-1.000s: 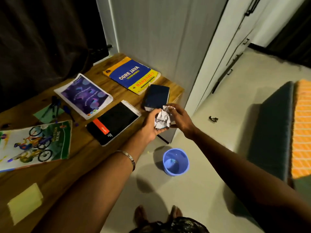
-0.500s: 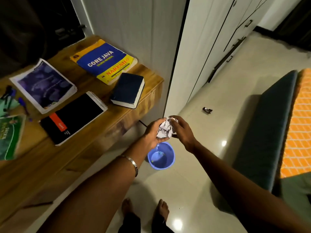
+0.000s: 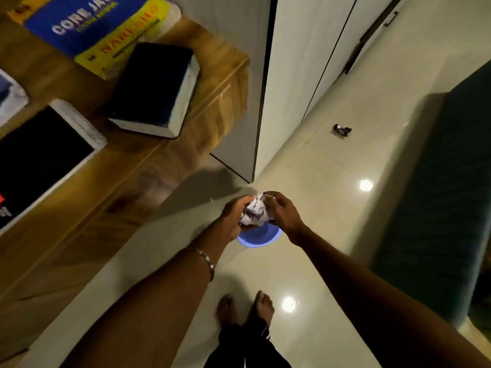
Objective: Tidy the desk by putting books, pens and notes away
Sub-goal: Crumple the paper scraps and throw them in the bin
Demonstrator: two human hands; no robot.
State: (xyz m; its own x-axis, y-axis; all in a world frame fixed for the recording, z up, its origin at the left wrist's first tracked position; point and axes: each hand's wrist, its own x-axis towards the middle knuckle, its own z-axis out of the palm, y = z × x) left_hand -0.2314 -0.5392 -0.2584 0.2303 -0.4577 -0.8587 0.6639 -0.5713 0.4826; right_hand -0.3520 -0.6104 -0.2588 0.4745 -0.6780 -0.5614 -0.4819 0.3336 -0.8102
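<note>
Both hands, left (image 3: 233, 219) and right (image 3: 283, 213), curled round crumpled paper ball (image 3: 254, 212) above blue bin (image 3: 256, 236). On counter (image 3: 148, 166): "CORE JAVA" book (image 3: 98, 27), dark book (image 3: 156, 86), black spiral notebook (image 3: 45, 152).

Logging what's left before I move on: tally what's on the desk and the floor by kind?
Books on the desk: 2, yellow-blue book, dark blue book
Spiral notebooks: 1, black
Paper balls: 1, in both hands
Blue bins: 1
Floor scraps: 1
Total: 6
</note>
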